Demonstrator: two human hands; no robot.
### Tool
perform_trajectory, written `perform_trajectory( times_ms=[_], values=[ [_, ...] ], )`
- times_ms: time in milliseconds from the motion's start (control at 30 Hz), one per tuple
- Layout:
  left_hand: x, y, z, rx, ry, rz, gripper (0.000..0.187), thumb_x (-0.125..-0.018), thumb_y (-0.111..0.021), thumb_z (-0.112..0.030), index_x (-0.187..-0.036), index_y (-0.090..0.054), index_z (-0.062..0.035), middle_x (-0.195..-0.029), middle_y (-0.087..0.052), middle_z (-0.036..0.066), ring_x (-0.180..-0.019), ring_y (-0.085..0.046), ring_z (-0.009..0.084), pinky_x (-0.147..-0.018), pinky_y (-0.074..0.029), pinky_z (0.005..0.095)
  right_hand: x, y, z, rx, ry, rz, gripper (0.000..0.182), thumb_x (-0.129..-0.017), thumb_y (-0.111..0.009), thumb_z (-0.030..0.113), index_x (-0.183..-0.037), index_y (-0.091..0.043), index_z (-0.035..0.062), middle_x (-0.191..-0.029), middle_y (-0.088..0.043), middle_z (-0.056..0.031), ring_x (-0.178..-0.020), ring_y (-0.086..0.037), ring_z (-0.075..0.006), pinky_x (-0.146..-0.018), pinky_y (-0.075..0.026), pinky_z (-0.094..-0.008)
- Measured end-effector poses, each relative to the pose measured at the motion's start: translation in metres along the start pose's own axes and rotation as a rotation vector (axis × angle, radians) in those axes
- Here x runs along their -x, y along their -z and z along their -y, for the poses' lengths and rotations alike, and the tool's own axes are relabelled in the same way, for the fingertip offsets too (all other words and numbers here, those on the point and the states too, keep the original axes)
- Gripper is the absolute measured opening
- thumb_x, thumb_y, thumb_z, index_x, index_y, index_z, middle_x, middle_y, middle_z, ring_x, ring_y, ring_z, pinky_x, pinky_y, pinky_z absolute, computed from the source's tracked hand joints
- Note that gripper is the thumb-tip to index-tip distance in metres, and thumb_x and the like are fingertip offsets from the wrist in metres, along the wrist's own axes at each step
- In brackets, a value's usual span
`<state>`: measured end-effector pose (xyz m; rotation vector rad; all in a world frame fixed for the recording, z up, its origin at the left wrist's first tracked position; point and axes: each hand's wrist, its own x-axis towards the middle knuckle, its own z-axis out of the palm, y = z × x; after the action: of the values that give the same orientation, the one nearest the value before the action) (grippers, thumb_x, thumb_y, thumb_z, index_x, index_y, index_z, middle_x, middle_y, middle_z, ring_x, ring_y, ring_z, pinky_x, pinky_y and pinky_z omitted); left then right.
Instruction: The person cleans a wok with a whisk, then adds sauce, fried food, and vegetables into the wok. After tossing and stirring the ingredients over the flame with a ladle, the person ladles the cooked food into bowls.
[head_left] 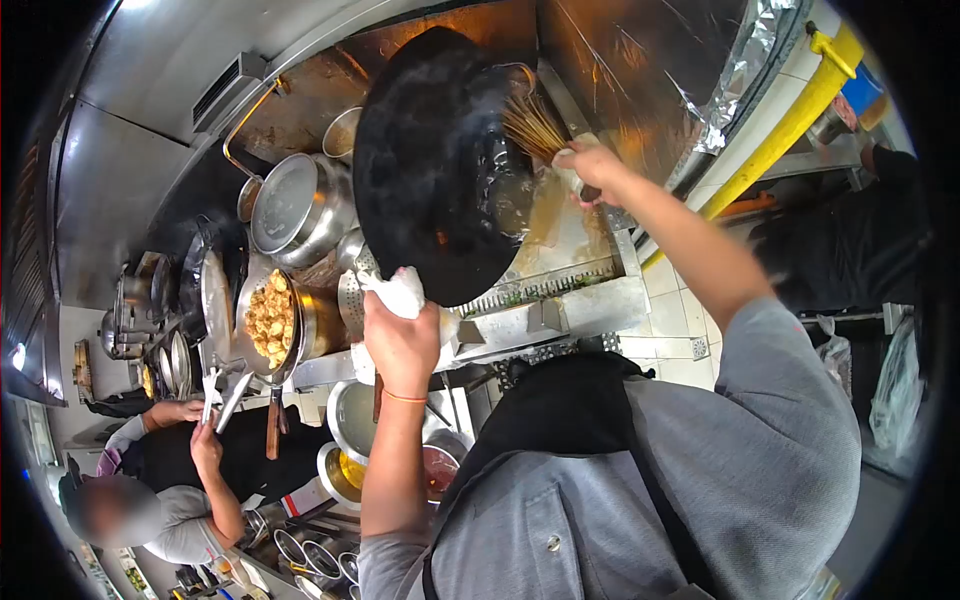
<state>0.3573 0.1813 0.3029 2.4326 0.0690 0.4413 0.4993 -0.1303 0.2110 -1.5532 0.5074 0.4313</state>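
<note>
A large black wok (430, 160) is tilted up on its side above the stove, with water running off its right part. My left hand (402, 345) is closed around a folded white cloth (398, 292) at the wok's lower rim; whether it also grips a handle there is hidden. In my right hand (592, 172) is a bamboo wok brush (532, 125), its bristles pointing to the wet right side of the wok. Something pale is wrapped about the brush where I hold it.
Left of the wok stand a lidded steel pot (290, 210) and a strainer of fried pieces (270, 320). A co-worker (190, 510) holds tongs (232, 400) at lower left. Bowls of sauce (440, 465) sit beside my left forearm. A yellow pipe (790, 130) runs along the right.
</note>
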Motion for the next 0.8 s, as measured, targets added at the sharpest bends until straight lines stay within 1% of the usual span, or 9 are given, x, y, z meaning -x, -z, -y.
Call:
perform_trajectory(
  times_ms=[167,233,300,367,433,500,567,633,800],
  values=[
    [0.022,-0.004,-0.017,-0.176,-0.087,0.028,0.045,-0.063,-0.073,-0.016,-0.091,-0.046,0.0049,-0.082,-0.056,0.026,-0.081,-0.055,0.0465,-0.072,-0.045,0.0494,0.011,-0.023,-0.035,-0.171,0.006,-0.098,0.056,-0.086,-0.061,0.025,-0.137,-0.038,0.015,-0.098,-0.06,-0.0076,-0.07,-0.056,-0.0196,-0.051,-0.048,-0.0365],
    [0.028,-0.007,-0.021,-0.24,-0.086,0.056,0.046,-0.062,-0.073,-0.017,-0.092,-0.046,0.005,-0.084,-0.056,0.027,-0.083,-0.055,0.0464,-0.073,-0.044,0.0497,0.007,-0.05,-0.049,-0.282,0.28,-0.146,0.052,-0.084,-0.066,0.021,-0.13,-0.047,0.0097,-0.103,-0.059,-0.0075,-0.069,-0.058,-0.0158,-0.058,-0.047,-0.0351],
    [0.032,-0.01,-0.023,-0.23,-0.089,0.068,0.047,-0.062,-0.074,-0.018,-0.093,-0.046,0.0046,-0.084,-0.056,0.027,-0.083,-0.055,0.0462,-0.074,-0.044,0.0499,0.05,-0.089,-0.024,-0.433,0.112,-0.277,0.052,-0.083,-0.066,0.016,-0.13,-0.048,0.0057,-0.105,-0.06,-0.0093,-0.08,-0.059,-0.0148,-0.07,-0.049,-0.0315],
    [0.03,-0.01,-0.027,-0.202,-0.115,0.018,0.049,-0.062,-0.073,-0.016,-0.096,-0.046,0.0051,-0.085,-0.056,0.027,-0.083,-0.055,0.0465,-0.074,-0.045,0.0495,0.023,-0.128,-0.069,-0.219,0.381,-0.108,0.06,-0.083,-0.066,0.015,-0.137,-0.042,0.0052,-0.106,-0.059,-0.0109,-0.094,-0.058,-0.0149,-0.086,-0.047,-0.0284],
    [0.025,-0.009,-0.026,-0.144,-0.095,-0.036,0.047,-0.065,-0.071,-0.013,-0.1,-0.047,0.0061,-0.086,-0.058,0.027,-0.083,-0.057,0.0461,-0.075,-0.045,0.0478,0.082,-0.158,-0.088,-0.062,0.648,-0.023,0.065,-0.082,-0.065,0.013,-0.14,-0.036,0.0047,-0.116,-0.058,-0.0156,-0.109,-0.055,-0.0195,-0.098,-0.04,-0.029],
    [0.015,-0.005,-0.001,-0.045,0.067,0.009,0.046,-0.068,-0.066,-0.01,-0.11,-0.054,0.0055,-0.095,-0.061,0.022,-0.09,-0.061,0.0362,-0.082,-0.046,0.0404,0.117,-0.131,-0.114,0.128,0.706,0.319,0.073,-0.08,-0.068,0.012,-0.143,-0.032,0.0094,-0.128,-0.052,-0.0189,-0.119,-0.05,-0.0233,-0.1,-0.039,-0.0321],
    [0.005,-0.007,0.034,0.023,0.078,-0.053,0.035,-0.071,-0.061,-0.01,-0.102,-0.058,0.005,-0.09,-0.063,0.016,-0.082,-0.062,0.0279,-0.078,-0.047,0.0368,0.103,-0.072,-0.133,0.457,0.639,0.575,0.077,-0.079,-0.071,0.02,-0.144,-0.03,0.0143,-0.136,-0.046,-0.0191,-0.123,-0.048,-0.0274,-0.1,-0.039,-0.0319],
    [-0.005,0.001,0.071,0.102,0.196,0.19,0.027,-0.072,-0.058,-0.012,-0.094,-0.061,0.0034,-0.083,-0.063,0.013,-0.076,-0.06,0.0242,-0.075,-0.047,0.0353,0.071,-0.029,-0.108,0.778,0.408,0.285,0.075,-0.079,-0.072,0.029,-0.142,-0.034,0.0167,-0.136,-0.046,-0.0168,-0.122,-0.049,-0.03,-0.101,-0.039,-0.0343],
    [0.002,-0.019,0.122,0.456,0.496,0.116,0.022,-0.075,-0.057,-0.015,-0.086,-0.062,0.0031,-0.079,-0.062,0.008,-0.07,-0.058,0.0187,-0.068,-0.046,0.0317,-0.018,0.009,-0.033,0.441,0.585,-0.287,0.066,-0.084,-0.063,0.033,-0.136,-0.039,0.0004,-0.133,-0.048,-0.0217,-0.124,-0.046,-0.0308,-0.101,-0.037,-0.0326]
  ],
)
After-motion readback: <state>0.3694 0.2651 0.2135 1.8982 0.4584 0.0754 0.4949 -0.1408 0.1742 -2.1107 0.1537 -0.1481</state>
